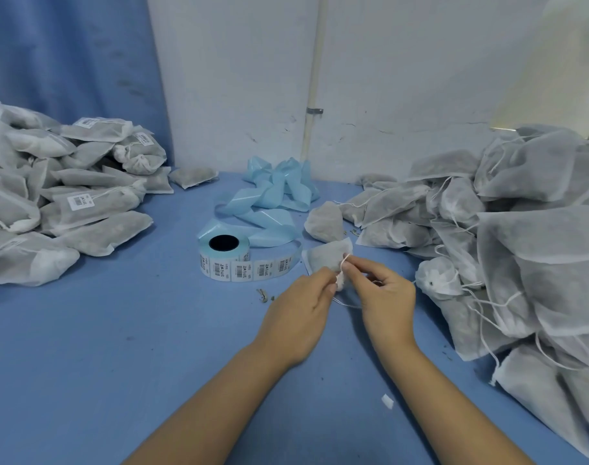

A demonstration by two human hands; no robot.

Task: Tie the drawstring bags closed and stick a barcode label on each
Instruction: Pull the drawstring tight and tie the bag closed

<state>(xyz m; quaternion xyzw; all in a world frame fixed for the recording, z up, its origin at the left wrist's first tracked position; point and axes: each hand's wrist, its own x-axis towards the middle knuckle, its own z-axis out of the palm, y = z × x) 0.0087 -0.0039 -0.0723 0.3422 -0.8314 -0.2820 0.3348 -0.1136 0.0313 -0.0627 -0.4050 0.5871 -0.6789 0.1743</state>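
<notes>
At twelve o'clock, a small grey nonwoven drawstring bag (323, 260) is pinched at its neck by the left hand (300, 317). Its thin white cord (342, 263) is pinched by the right hand (385, 295).

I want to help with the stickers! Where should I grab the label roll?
Probably from above and the left: the roll lies flat with its hole facing up, so put a thumb in the hole and fingers on the outer wall. The strip of labels leaves on the right, so keep clear there.
</notes>
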